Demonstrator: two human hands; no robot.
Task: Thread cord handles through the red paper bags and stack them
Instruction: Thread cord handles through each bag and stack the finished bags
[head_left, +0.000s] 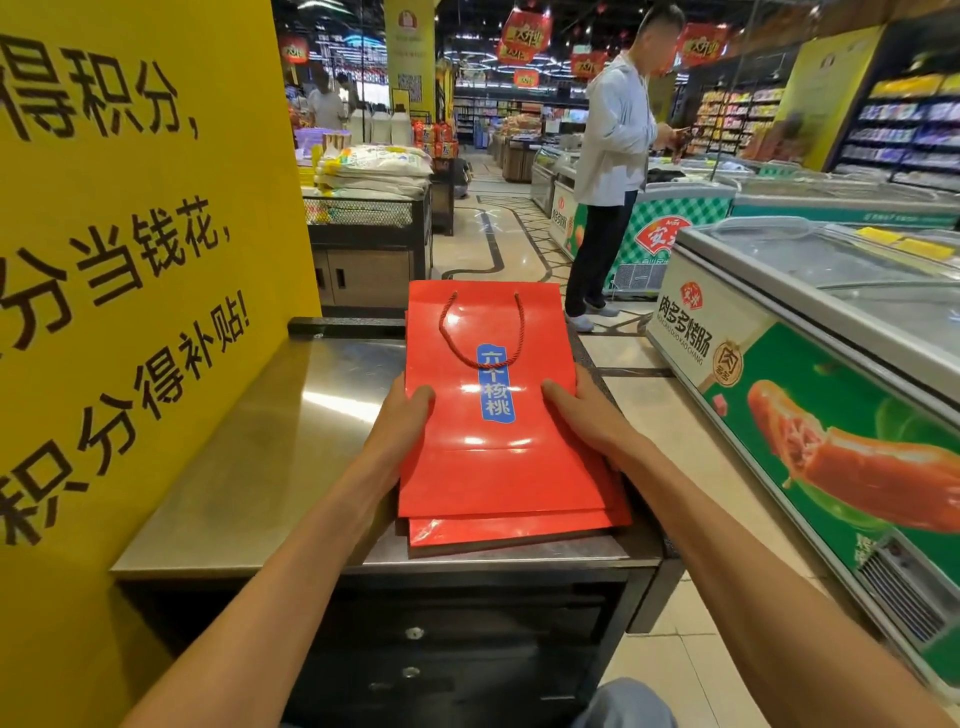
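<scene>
A stack of flat red paper bags (498, 467) lies on the steel counter (270, 457). The top bag carries a blue label and a red cord handle (480, 332) looped through its upper edge, lying flat on the paper. My left hand (402, 415) grips the stack's left edge, thumb on top and fingers hidden underneath. My right hand (587, 410) grips the right edge the same way, thumb pressing the top bag. Lower bags stick out a little at the near end, slightly out of line.
A yellow sign wall (130, 260) rises at the counter's left. A chest freezer (831, 374) runs along the right, across a tiled aisle (675, 441). A person (608, 171) stands in the aisle beyond the counter. Dark drawers sit below the counter.
</scene>
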